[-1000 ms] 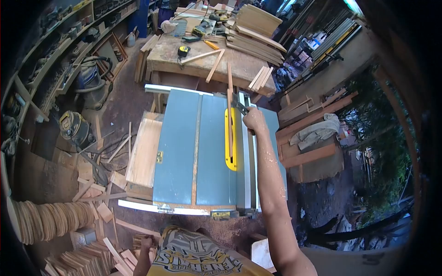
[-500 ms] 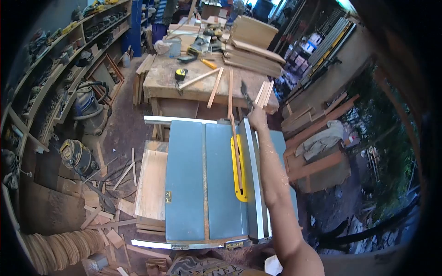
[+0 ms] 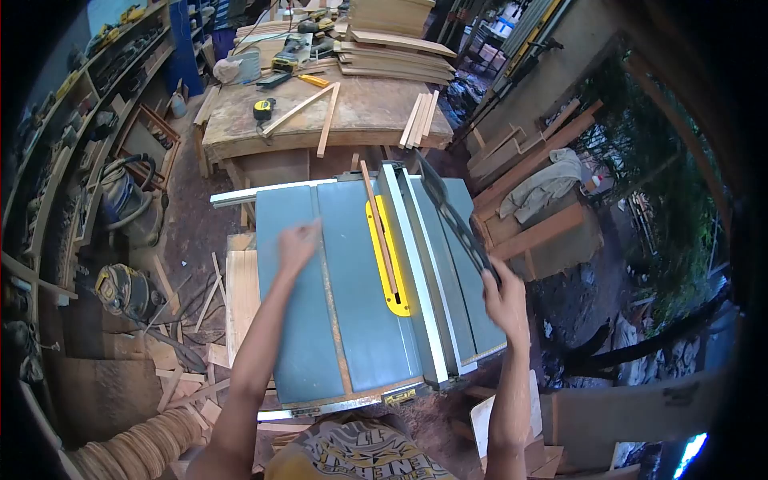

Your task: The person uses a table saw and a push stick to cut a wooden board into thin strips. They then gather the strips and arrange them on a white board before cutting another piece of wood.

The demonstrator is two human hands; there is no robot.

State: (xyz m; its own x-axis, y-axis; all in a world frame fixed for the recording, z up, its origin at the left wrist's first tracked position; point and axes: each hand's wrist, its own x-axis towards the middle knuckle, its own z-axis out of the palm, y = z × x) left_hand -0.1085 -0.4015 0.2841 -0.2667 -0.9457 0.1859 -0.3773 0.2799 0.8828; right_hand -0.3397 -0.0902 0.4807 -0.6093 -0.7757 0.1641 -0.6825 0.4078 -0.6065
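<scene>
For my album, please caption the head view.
Left hand over the table saw, right hand holding a black push stick.

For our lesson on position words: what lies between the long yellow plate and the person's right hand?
A long silver metal fence and flat blue tabletop lie between the yellow plate and right hand, as the head view shows.

Yellow insert (image 3: 401, 302) in blue-grey saw table (image 3: 358, 264)

Between the left hand (image 3: 298, 245) and the wood strip (image 3: 381, 228), the tabletop (image 3: 356, 304) offers passage; rightward, the fence (image 3: 413, 276) blocks.
</scene>
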